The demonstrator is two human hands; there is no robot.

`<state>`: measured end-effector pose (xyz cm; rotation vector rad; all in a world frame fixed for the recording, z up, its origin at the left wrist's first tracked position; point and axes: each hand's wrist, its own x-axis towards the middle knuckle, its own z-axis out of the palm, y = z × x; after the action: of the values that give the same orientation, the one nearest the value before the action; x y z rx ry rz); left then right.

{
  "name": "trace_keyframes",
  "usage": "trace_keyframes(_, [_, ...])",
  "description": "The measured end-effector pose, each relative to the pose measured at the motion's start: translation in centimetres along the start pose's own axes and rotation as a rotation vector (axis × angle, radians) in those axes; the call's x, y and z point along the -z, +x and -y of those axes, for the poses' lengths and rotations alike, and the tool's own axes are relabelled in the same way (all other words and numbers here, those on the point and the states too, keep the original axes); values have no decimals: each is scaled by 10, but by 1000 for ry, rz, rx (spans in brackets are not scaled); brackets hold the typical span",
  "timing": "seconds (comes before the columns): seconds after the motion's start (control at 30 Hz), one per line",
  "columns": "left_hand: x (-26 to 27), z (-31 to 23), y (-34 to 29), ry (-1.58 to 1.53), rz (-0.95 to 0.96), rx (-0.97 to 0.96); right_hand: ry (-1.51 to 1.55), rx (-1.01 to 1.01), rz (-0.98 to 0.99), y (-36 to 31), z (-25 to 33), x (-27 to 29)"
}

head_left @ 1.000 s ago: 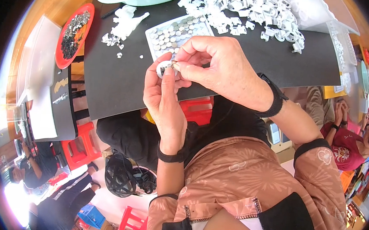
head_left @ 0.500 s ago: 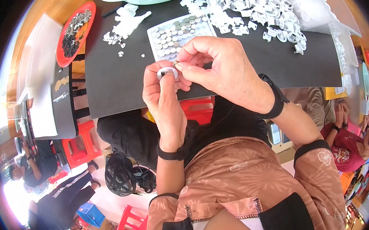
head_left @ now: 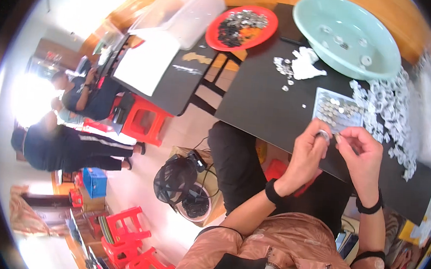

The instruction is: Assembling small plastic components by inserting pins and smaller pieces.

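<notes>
Over the table's front edge, my left hand (head_left: 305,158) is closed on a small round white plastic part (head_left: 323,136). Close beside it, my right hand (head_left: 363,157) pinches a tiny piece (head_left: 338,135) between thumb and fingertips; it looks like a small metal disc, but is too small to name surely. Just beyond my hands lies a pale tray (head_left: 320,98) bearing rows of round silver discs, like button cells. A pile of white plastic parts (head_left: 385,104) spreads to the right of the tray.
A mint-green basin (head_left: 303,28) with a few round parts stands behind. Left of it are crumpled white plastic (head_left: 306,66) and a red plate (head_left: 212,40) of small metal and black pieces. A red stool (head_left: 144,122) stands by the side table (head_left: 181,92). People are at far left.
My view has swung left, so the table and my hands appear farther right and the basin shows whole. My hands have drawn slightly apart, each still holding its piece.
</notes>
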<state>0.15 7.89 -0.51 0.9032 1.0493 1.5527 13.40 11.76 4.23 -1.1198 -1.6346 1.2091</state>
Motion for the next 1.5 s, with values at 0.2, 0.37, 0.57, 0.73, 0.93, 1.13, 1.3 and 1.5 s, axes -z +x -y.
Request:
trace_keyframes(0.2, [8,-10,3,80,-7,53,12,-2,10,5,2,-3])
trace_keyframes(0.37, [6,-14,8,61,-20,31,29,-10,3,8,5,-4])
trace_keyframes(0.57, [10,-11,10,26,-52,66,51,11,23,12,-4,-1])
trace_keyframes(0.73, [14,-17,9,74,-106,36,69,12,29,10,-3,-6])
trace_keyframes(0.93, [6,-8,10,97,-122,-8,43,15,17,3,-6,-1])
trace_keyframes(1.13, [10,-19,8,18,-133,36,-180,268,22,9,2,-16])
trace_keyframes(1.3, [8,-24,11,34,-88,76,-91,258,30,10,3,-20])
trace_keyframes(1.5, [4,-19,10,100,-7,98,-206,379,-23,9,-10,-16])
